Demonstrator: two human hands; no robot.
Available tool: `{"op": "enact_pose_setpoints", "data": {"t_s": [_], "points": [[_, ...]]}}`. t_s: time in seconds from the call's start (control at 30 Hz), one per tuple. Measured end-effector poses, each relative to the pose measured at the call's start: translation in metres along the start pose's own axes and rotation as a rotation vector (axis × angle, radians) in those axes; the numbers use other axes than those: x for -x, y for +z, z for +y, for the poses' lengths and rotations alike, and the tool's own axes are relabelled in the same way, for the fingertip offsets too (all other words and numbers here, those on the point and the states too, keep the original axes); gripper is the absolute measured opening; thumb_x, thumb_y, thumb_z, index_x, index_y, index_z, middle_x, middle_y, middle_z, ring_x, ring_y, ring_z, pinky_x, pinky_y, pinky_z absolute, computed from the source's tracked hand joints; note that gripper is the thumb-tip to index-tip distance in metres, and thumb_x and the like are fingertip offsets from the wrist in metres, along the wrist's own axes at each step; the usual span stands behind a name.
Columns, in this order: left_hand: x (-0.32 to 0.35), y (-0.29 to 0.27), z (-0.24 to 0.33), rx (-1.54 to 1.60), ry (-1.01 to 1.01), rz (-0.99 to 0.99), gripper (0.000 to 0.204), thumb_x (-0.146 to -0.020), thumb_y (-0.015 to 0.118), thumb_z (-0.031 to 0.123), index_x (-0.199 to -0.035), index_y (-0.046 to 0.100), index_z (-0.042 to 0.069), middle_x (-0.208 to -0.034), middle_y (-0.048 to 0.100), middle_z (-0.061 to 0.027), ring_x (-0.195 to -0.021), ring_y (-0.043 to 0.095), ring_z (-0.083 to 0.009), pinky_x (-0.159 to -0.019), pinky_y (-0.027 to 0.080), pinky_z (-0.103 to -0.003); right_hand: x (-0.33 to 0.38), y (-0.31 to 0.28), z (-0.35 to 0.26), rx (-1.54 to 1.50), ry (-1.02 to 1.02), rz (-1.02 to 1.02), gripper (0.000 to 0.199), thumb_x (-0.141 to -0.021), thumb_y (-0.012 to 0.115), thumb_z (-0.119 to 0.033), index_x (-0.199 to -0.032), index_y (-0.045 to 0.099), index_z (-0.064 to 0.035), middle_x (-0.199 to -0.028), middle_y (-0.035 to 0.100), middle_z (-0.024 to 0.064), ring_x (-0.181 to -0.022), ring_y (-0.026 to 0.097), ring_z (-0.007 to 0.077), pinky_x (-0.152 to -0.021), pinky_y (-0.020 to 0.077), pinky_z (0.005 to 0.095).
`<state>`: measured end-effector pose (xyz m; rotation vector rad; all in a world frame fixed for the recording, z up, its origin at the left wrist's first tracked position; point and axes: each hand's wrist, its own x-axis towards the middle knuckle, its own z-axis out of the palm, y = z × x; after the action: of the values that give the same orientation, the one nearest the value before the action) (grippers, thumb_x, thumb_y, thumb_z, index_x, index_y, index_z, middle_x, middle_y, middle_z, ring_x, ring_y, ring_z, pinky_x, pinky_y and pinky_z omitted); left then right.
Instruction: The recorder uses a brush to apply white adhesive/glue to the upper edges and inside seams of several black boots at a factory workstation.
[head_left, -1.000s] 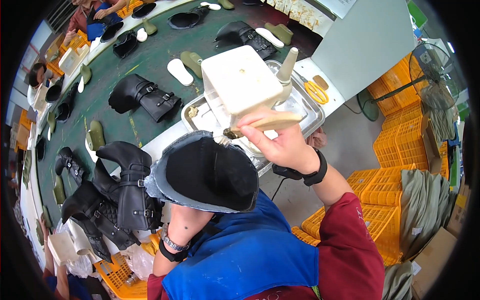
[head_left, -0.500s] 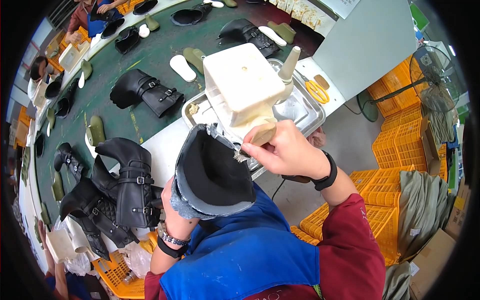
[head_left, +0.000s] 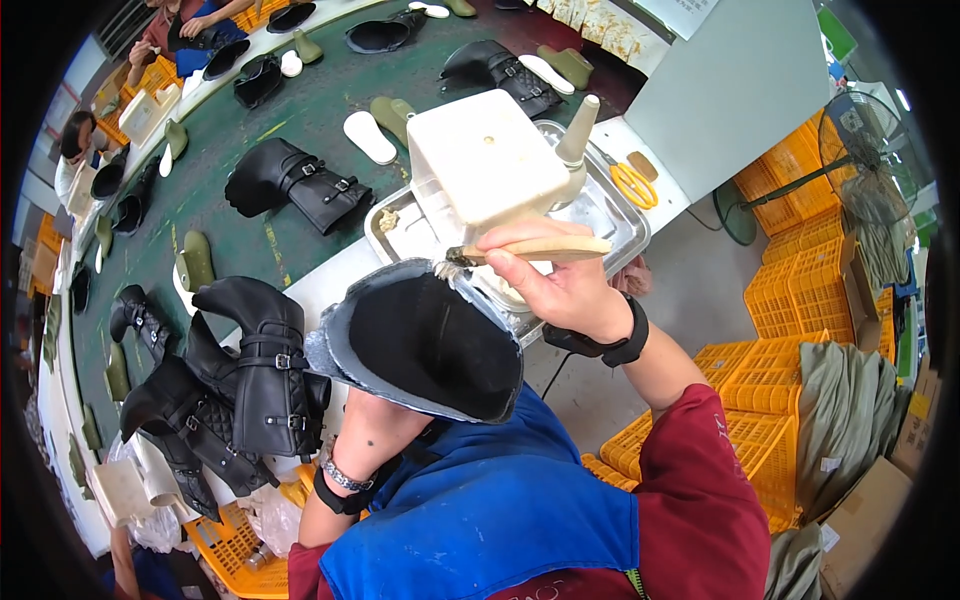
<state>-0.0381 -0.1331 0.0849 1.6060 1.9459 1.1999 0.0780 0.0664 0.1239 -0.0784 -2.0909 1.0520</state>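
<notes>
Boot upper (head_left: 425, 345), black w/ grey raw edge, is sitting close to the chest, sole side turned up so the rim is facing the brush. Left hand (head_left: 385, 425) is mostly hidden under it, propping from below; finger state can't tell. Right hand (head_left: 560, 285) is curling fingers tight round a wooden brush (head_left: 530, 250), bristles touching the upper's far edge. Just beyond, cream glue box (head_left: 485, 160) is standing in a metal tray (head_left: 610, 215), prob. for quick dipping. Further out, finished boots (head_left: 230, 400) and soles are lying on the green belt (head_left: 250, 230).
</notes>
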Motion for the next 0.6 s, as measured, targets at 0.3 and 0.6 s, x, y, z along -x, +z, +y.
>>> {"op": "enact_pose_setpoints", "data": {"t_s": [0.3,0.6], "points": [[0.025,-0.013,-0.027,-0.436,0.110,0.016,0.033,-0.068,0.064,0.015,-0.098,0.057,0.001,-0.095,0.058,-0.0158,-0.088,0.054,-0.0346,-0.077,0.044,-0.036,0.011,-0.010,-0.011,-0.192,0.246,0.044,0.014,-0.085,0.055,-0.010,-0.093,0.059,-0.0002,-0.080,0.061,0.0045,-0.062,0.054,0.0077,-0.054,0.0429,0.0201],[0.006,-0.011,-0.028,-0.512,-0.044,0.296,0.040,-0.078,0.044,0.008,-0.117,0.051,0.004,-0.111,0.055,-0.0071,-0.084,0.053,-0.0221,-0.074,0.041,-0.031,0.016,-0.001,-0.016,-0.015,0.188,-0.178,0.006,-0.079,0.059,-0.006,-0.081,0.061,-0.0006,-0.067,0.059,0.0049,-0.057,0.054,0.0108,-0.053,0.0428,0.0234]]}}
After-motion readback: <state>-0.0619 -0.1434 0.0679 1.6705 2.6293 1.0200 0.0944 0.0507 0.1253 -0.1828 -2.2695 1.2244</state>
